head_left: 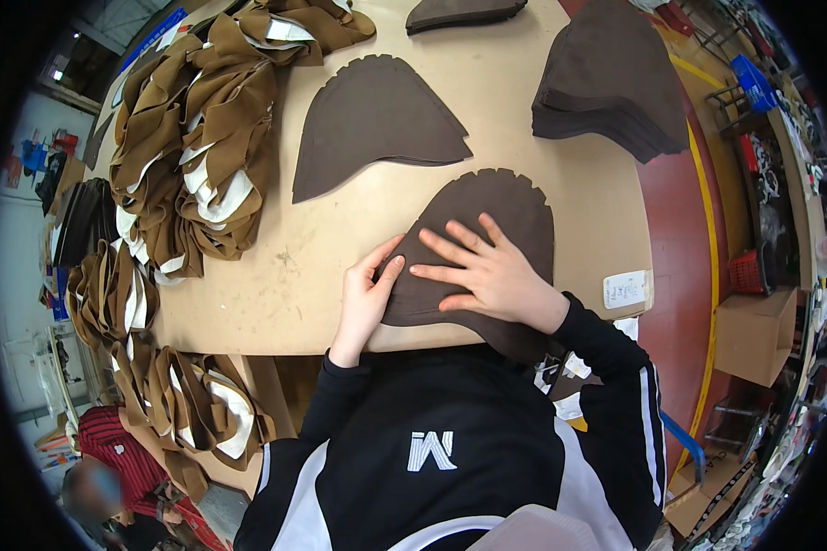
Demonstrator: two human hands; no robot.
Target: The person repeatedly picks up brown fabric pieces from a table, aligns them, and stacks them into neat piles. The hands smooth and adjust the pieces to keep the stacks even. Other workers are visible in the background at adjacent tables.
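A dark brown, bell-shaped cut piece with a notched, rounded end lies at the table's near edge, its lower tip hanging over. Several layered edges show along its left side. My left hand pinches that left edge, thumb on top and the other fingers partly hidden. Spread flat on the middle of the piece is my right hand, fingers apart. Farther off, a similar dark brown piece lies flat, its doubled edge showing at the right.
A thick stack of dark brown pieces sits at the far right. Heaped tan-brown pieces with white backing cover the table's left side. A white label is on the right edge. Another person is at lower left.
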